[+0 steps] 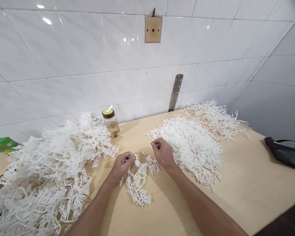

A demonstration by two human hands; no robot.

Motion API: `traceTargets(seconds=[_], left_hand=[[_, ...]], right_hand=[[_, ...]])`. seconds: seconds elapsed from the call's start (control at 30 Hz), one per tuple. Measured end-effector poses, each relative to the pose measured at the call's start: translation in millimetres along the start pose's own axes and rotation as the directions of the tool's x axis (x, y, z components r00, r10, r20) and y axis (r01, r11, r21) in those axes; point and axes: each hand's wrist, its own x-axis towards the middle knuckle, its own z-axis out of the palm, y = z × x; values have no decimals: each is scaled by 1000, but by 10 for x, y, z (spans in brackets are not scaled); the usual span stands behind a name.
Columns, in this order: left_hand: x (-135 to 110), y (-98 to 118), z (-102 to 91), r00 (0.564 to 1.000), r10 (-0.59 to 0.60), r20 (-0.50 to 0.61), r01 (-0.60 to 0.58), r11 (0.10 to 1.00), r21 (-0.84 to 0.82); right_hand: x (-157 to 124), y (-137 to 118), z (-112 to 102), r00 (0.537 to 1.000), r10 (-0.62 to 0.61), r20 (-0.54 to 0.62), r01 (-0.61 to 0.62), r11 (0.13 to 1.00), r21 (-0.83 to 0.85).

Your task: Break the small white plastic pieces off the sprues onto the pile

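Observation:
My left hand [123,165] is closed in a pinch on one end of a white branched strand [139,188]. This strand has many short side twigs, and its rest trails in a curve over the tabletop. My right hand [163,152] is also pinched, at the left edge of a heap of short loose white sticks [194,147]. Something thin and white shows by its fingertips, too small to tell apart from the heap. To the left of my left hand lies a large tangled mound of white branched strands [56,164].
A clear jar with a brown-and-yellow lid [111,124] stands near the wall. Behind the heap, a perforated metal strip [175,93] leans on the tiles. More white strands [216,119] lie at the back right. A black bag [285,153] sits at right, a green box [3,144] at left.

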Motion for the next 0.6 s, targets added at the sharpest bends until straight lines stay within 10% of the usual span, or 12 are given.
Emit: traceTargets(seconds=[0.33,0.6], left_hand=[[-26,31,-3,999,-31,-39,30,999,-20],[-36,88,38,999,-49,0,49,997,-58]], right_hand=[[97,77,-179,960,-228,-166,199,965,-172],[-96,-205,-54,929,-99,357,70,993,92]])
